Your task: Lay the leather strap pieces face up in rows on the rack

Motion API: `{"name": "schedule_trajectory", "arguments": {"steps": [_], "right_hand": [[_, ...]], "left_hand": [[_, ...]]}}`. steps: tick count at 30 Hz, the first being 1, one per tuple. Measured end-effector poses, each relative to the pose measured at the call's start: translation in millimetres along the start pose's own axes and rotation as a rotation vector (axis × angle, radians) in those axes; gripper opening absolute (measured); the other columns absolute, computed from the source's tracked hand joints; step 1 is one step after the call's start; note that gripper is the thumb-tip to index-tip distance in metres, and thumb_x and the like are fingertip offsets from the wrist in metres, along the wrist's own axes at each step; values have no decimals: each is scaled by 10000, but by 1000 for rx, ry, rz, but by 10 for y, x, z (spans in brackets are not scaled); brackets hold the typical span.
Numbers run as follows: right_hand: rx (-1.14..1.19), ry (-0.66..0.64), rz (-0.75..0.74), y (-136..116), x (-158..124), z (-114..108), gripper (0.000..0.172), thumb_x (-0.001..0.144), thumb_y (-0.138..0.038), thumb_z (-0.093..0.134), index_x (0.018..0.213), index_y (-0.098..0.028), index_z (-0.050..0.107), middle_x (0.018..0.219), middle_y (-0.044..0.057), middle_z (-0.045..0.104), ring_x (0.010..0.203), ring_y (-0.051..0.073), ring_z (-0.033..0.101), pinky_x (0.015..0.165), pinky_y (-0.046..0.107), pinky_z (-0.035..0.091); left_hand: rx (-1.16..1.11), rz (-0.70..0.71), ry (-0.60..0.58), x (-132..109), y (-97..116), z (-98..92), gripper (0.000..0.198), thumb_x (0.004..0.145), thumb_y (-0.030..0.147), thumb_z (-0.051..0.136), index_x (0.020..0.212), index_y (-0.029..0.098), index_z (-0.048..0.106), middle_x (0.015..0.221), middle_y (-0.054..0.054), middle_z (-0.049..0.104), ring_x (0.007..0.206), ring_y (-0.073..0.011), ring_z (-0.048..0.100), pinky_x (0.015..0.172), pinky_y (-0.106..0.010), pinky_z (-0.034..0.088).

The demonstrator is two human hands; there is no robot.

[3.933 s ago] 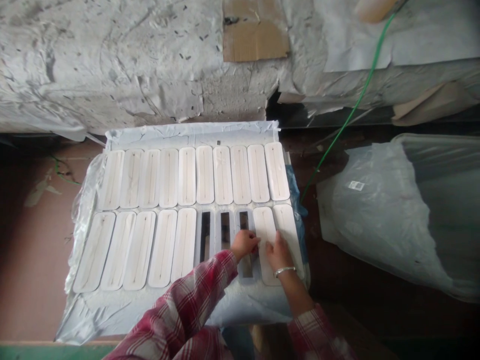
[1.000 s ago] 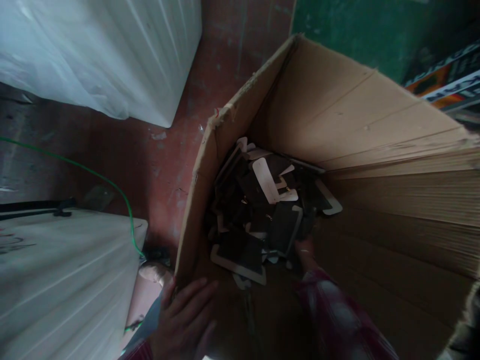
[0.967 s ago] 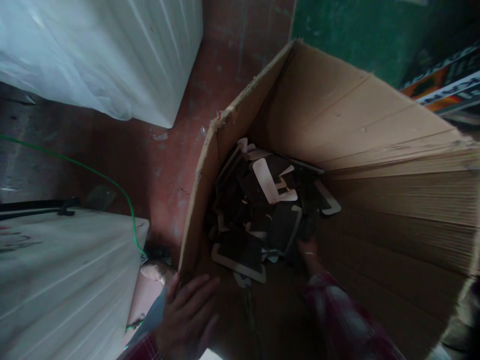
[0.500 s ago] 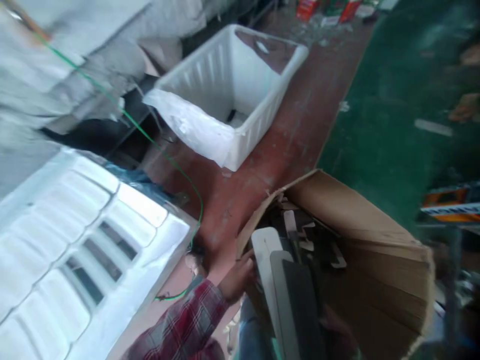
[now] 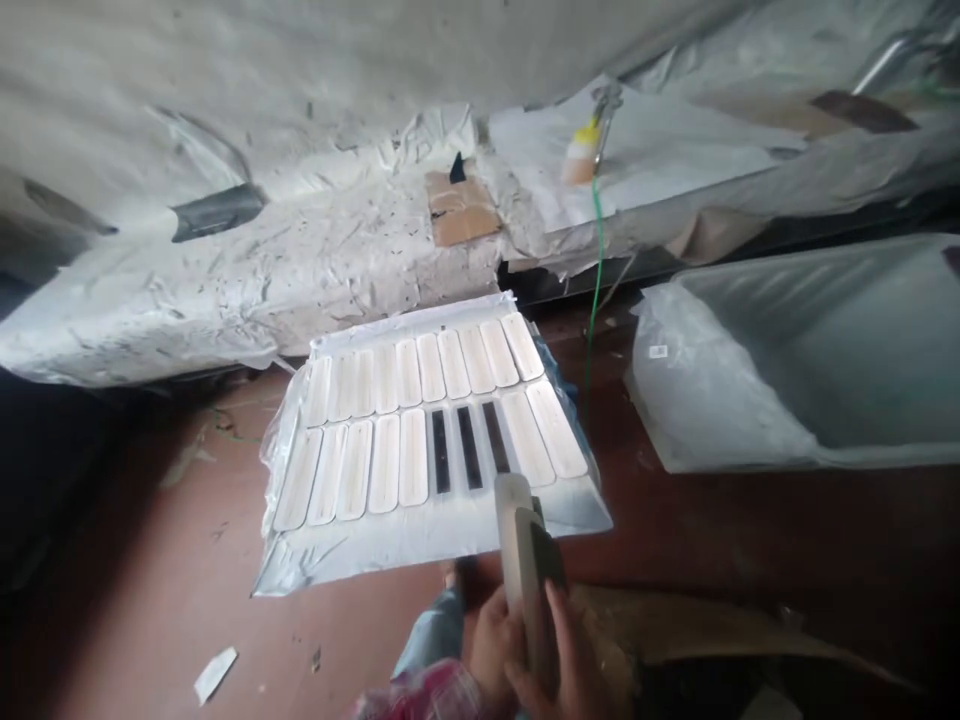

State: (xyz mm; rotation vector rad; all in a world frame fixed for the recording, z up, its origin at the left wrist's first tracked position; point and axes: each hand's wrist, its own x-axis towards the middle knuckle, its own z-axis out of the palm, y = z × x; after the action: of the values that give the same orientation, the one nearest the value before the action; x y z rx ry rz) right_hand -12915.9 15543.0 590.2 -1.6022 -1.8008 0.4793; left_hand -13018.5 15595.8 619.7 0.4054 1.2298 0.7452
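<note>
Near the bottom centre, my left hand (image 5: 495,640) and my right hand (image 5: 566,655) are closed round a small stack of long, rounded pale panels (image 5: 517,560), one with a dark face. The stack's far end stands just in front of a white-covered surface (image 5: 427,525). Two rows of pale rounded panels (image 5: 386,460) lie on that surface. In the front row, three places show dark strips (image 5: 466,447) between the pale panels.
A white plastic tub (image 5: 847,455) with a plastic sheet over its edge stands at the right. Behind is a covered bench (image 5: 315,250) bearing a yellow-topped bottle (image 5: 581,155) with a green cord. Cardboard (image 5: 675,625) lies lower right.
The view has swung left toward the white-covered surface. The panels, earlier inside the open cardboard box, are now out of it, with both my hands on them.
</note>
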Motion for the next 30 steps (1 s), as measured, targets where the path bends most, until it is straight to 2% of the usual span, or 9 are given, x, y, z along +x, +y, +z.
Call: {"name": "schedule_trajectory", "arguments": {"steps": [3,6,8,10,13,16,19,24,30], "right_hand": [[5,-44,-5,-358,574,103,699,814,-336,513,1439,-207,227,1340,111,465,1176,271,502,874,391,517],[101,-109,102,-546,1145,209,400,866,-307,359,1203,-185,536,1078,107,642,1001,241,613,796,336,528],[134,-184,276,-535,1520,252,375,884,-399,315,901,-182,620,783,91,675,742,216,648,655,296,518],[96,-208,449,-425,1888,256,435,864,-517,316,723,-193,569,594,60,610,566,188,583,557,277,465],[5,-182,553,-159,2397,251,448,810,-587,329,659,-203,503,572,47,569,556,172,529,553,266,412],[-68,-233,576,129,2808,343,421,776,-579,335,607,-208,438,565,33,528,570,160,493,560,258,378],[-117,-340,588,393,3113,524,389,752,-547,350,570,-205,389,511,3,447,536,139,429,532,254,332],[-14,-427,614,728,3547,872,370,712,-523,415,543,-197,375,491,-24,374,523,115,382,502,234,295],[95,-312,552,930,3775,1277,411,716,-570,434,563,-202,335,499,-42,332,520,101,346,500,224,290]], "left_hand": [[4,163,71,-9,560,-318,435,718,511,660,878,108,623,731,-56,642,652,-152,572,601,-236,437],[-1,222,19,90,1142,-648,402,776,464,620,965,109,618,799,-62,662,690,-166,593,639,-253,463],[-12,218,42,237,1493,-896,415,789,465,605,1007,113,597,813,-65,669,694,-172,605,611,-248,471],[-19,226,152,410,1778,-1177,450,785,481,604,1050,118,567,829,-69,675,714,-180,619,584,-239,477],[13,230,279,610,2022,-1631,523,775,495,610,1136,126,527,877,-77,682,760,-199,634,590,-250,498],[100,188,287,672,2022,-1996,564,751,495,635,1150,108,537,912,-87,684,771,-210,637,625,-272,513],[148,122,311,648,1881,-2136,573,736,514,640,1117,93,564,890,-90,686,753,-219,639,607,-273,509],[166,52,298,630,1667,-1962,551,786,544,563,1114,100,573,898,-78,684,785,-229,633,651,-287,509],[221,68,279,757,1419,-1698,482,819,528,518,1070,127,609,949,-70,676,861,-232,606,691,-266,488]]}}
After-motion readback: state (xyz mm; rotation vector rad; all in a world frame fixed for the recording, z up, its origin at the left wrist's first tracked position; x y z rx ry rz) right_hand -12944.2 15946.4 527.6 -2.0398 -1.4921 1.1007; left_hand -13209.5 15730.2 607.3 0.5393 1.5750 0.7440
